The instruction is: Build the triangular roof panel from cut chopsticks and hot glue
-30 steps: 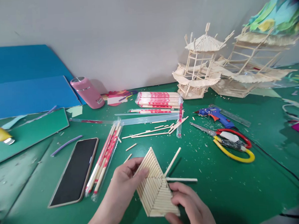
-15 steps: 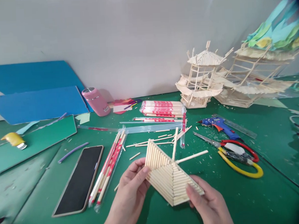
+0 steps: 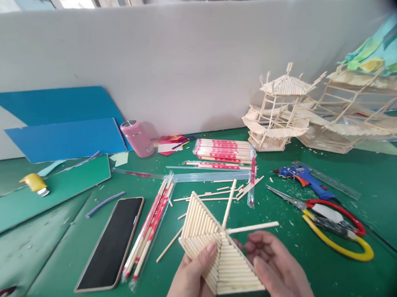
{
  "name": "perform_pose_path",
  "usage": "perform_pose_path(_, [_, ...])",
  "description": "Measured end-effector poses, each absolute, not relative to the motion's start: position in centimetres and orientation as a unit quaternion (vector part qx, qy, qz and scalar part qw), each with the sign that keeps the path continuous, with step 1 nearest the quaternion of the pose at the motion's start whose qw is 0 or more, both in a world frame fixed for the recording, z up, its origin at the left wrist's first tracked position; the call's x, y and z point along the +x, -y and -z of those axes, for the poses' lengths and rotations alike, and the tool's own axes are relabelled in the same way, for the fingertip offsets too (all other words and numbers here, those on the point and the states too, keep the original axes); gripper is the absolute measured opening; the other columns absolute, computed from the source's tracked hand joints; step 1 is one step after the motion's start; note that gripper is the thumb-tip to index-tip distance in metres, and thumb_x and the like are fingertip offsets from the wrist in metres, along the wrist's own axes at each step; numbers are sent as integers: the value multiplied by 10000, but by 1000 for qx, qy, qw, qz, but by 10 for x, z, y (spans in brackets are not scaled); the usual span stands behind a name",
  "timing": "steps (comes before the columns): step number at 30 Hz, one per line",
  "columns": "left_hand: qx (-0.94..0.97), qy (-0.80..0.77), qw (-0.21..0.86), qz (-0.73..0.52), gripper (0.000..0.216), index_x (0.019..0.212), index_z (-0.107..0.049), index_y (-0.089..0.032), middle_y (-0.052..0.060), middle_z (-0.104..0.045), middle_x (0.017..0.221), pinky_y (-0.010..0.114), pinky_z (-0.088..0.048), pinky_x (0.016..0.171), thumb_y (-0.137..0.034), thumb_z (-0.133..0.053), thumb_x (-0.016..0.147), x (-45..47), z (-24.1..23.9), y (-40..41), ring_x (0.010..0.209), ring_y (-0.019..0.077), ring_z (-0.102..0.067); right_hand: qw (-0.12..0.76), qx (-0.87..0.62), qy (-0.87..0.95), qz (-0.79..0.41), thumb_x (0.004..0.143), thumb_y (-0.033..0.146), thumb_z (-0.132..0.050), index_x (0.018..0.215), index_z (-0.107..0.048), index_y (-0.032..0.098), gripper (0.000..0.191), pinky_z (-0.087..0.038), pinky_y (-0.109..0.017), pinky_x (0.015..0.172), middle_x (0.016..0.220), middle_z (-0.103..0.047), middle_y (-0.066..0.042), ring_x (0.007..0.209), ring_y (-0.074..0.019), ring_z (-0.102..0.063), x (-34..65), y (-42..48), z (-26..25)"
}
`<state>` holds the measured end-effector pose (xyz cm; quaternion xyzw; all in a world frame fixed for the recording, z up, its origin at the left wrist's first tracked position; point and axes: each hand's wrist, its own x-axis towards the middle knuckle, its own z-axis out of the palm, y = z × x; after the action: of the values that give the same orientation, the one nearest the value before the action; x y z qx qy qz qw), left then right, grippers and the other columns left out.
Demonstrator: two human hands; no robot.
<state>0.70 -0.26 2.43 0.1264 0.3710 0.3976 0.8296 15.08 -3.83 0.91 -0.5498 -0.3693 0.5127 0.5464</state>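
Note:
Thumb on top and fingers underneath, my left hand [image 3: 192, 279] grips a roof piece made of wooden sticks [image 3: 203, 230]. Rows of short sticks form its slanted panels, and two bare sticks jut from its peak toward the back and right. Close by the roof piece's right edge is my right hand [image 3: 278, 264], its fingers loosely curled and apart with nothing seen between them. Whether its thumb touches the lower right corner is hard to make out. Loose cut sticks [image 3: 207, 195] lie just behind the piece.
A phone [image 3: 110, 244] and wrapped chopsticks [image 3: 149, 231] lie left. Scissors [image 3: 322, 222] and a blue glue gun [image 3: 303, 178] are right. Behind stand a pink flask [image 3: 138, 138], more packed chopsticks [image 3: 223, 149] and stick-built pavilion models [image 3: 283, 113]. A yellow cutter [image 3: 35, 182] sits far left.
My left hand has shifted from the roof piece's left edge to its lower middle. My right hand has let go of the right corner. The camera view has tilted up and turned slightly left.

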Motion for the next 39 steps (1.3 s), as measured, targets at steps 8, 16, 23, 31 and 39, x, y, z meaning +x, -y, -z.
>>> perform_pose_path(8, [119, -412, 818, -383, 265, 859, -670, -111, 114, -703, 803, 366, -526, 716, -225, -745, 632, 2, -23, 3, 766, 269, -666, 549, -525, 337, -556, 634, 597, -613, 1060, -584, 198, 585, -488, -293, 621, 909, -627, -95, 740, -197, -576, 182, 32, 7])
perform_pose_path(16, [154, -362, 854, -340, 272, 921, -656, -108, 115, -706, 791, 333, -528, 701, -204, -717, 673, 2, -26, 2, 752, 252, -670, 397, -616, 421, -535, 785, 455, -550, 1010, -643, 224, 336, -425, -264, 718, 973, -619, -52, 881, -182, -517, 223, 10, -29])
perform_pose_path(23, [152, -366, 857, -328, 311, 949, -659, -120, 98, -709, 738, 306, -528, 659, -194, -729, 655, 4, -17, 5, 674, 227, -676, 294, -472, 481, -678, 787, 352, -590, 974, -659, 199, 251, -410, -229, 696, 796, -635, 4, 752, -115, -540, 208, -10, -35])
perform_pose_path(31, [153, -383, 856, -313, 300, 940, -654, -120, 107, -710, 763, 327, -527, 667, -197, -722, 658, 3, -12, 6, 685, 236, -676, 278, -443, 470, -711, 764, 338, -613, 794, -625, 166, 174, -409, -206, 641, 761, -638, 7, 712, -107, -569, 203, -11, -30])
perform_pose_path(39, [138, -375, 858, -323, 274, 930, -666, -127, 104, -712, 771, 317, -528, 663, -165, -716, 663, 4, -12, 4, 686, 234, -679, 276, -443, 473, -710, 764, 313, -620, 764, -619, 155, 158, -373, -178, 605, 708, -605, 25, 666, -79, -523, 203, -12, -24])
